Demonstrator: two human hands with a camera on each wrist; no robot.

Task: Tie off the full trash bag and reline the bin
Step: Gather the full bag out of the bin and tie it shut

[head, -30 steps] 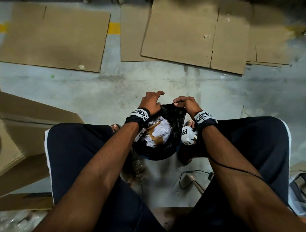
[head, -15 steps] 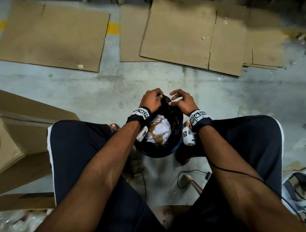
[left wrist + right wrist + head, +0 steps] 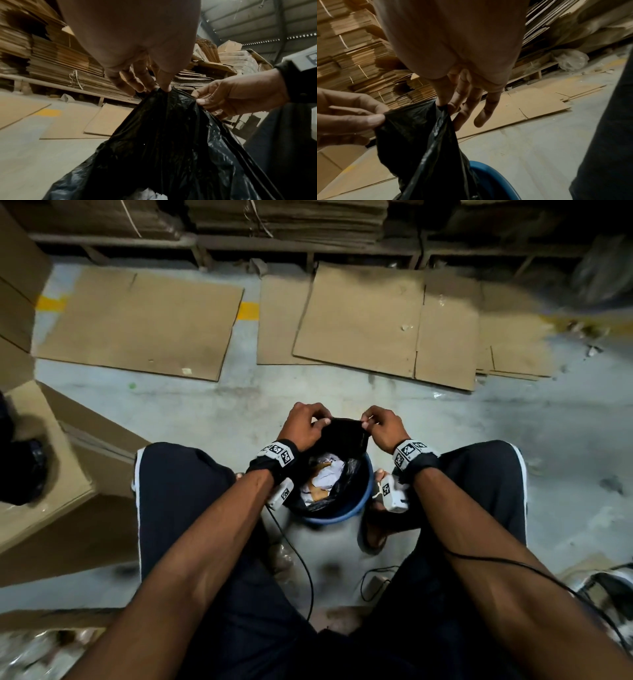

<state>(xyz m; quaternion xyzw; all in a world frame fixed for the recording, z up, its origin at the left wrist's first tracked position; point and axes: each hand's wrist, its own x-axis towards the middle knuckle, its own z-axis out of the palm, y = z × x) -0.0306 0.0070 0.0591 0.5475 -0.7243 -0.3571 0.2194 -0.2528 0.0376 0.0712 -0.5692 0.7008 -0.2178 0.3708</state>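
We found one black trash bag point(image 3: 344, 436) in one blue bin point(image 3: 356, 508), frame centre; left hand point(image 3: 301, 424) and right hand point(image 3: 385, 428) each pinched its rim. Flattened cardboard sheets point(image 3: 137, 323) lay above.

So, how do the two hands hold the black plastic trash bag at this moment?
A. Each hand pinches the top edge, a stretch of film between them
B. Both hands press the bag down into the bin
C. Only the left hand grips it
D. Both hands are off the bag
A: the left hand and the right hand each pinch the top edge of the black plastic trash bag, held up above the blue round bin.
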